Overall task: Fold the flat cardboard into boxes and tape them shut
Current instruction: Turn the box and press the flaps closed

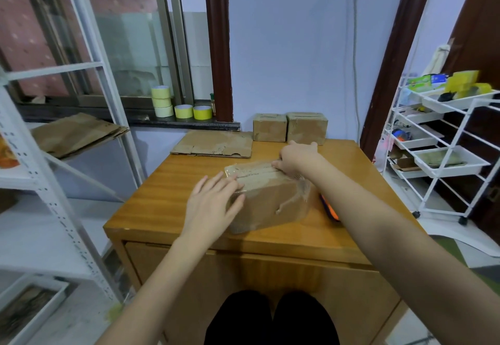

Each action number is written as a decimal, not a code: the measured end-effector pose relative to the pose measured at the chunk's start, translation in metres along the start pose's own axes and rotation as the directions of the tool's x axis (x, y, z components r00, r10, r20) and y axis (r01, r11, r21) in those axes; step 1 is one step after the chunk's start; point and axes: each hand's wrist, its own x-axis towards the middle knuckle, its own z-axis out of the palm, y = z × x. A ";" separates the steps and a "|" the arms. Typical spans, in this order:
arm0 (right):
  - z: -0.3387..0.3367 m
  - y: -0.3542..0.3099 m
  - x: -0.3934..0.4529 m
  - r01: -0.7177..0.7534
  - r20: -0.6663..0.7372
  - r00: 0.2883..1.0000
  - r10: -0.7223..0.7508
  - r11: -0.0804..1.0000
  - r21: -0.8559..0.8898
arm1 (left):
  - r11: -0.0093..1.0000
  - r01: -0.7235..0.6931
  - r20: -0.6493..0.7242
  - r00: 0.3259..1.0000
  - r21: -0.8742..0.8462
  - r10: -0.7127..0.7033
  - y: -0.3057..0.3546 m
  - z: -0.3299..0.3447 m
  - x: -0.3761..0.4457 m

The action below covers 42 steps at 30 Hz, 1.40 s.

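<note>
A taped cardboard box (270, 196) sits mid-table. The left hand (213, 206) lies flat with straight fingers against its near left end; the right hand (296, 159) presses its far top edge, fingers bent. The wooden table (173, 188) also carries flat cardboard (213, 144) and two finished boxes (289, 128) by the wall.

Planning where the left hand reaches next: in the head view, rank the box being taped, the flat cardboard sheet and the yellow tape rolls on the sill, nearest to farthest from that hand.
1. Box being taped: under the left hand, table centre.
2. Flat cardboard sheet: far left of the table.
3. Yellow tape rolls: on the window sill beyond the table.
</note>
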 end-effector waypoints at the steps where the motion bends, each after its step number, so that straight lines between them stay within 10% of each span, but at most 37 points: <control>1: 0.001 0.002 -0.002 -0.008 -0.021 1.000 0.007 1.000 -0.028 | 1.000 0.014 0.006 1.000 0.022 -0.014 -0.003 0.001 0.003; 15: 0.004 0.022 -0.054 0.104 -0.018 0.995 -0.102 0.989 0.109 | 0.985 0.170 0.314 0.935 0.005 -0.163 -0.005 0.011 0.074; 19: 0.010 0.014 -0.065 0.115 -0.108 0.988 -0.108 0.991 0.062 | 0.872 0.359 0.489 0.856 -0.332 -0.166 -0.010 0.032 0.091; 25: 0.031 0.010 -0.074 0.066 -0.356 0.934 -0.031 0.994 0.085 | 0.855 0.376 0.527 0.837 -0.359 -0.147 -0.003 0.048 0.106; 29: 0.054 0.013 -0.079 0.418 -0.357 0.885 -0.298 0.848 0.327 | 0.891 0.335 0.498 0.854 -0.305 -0.150 0.000 0.052 0.113; 36: 0.072 0.015 -0.070 0.418 -0.367 0.881 -0.297 0.854 0.311 | 0.889 0.169 0.080 0.986 -0.426 -0.149 0.021 0.040 0.097; 42: 0.076 0.012 -0.066 0.435 -0.421 0.871 -0.254 0.797 0.418 | 0.869 -0.112 0.168 0.961 -0.482 0.218 0.019 0.026 0.045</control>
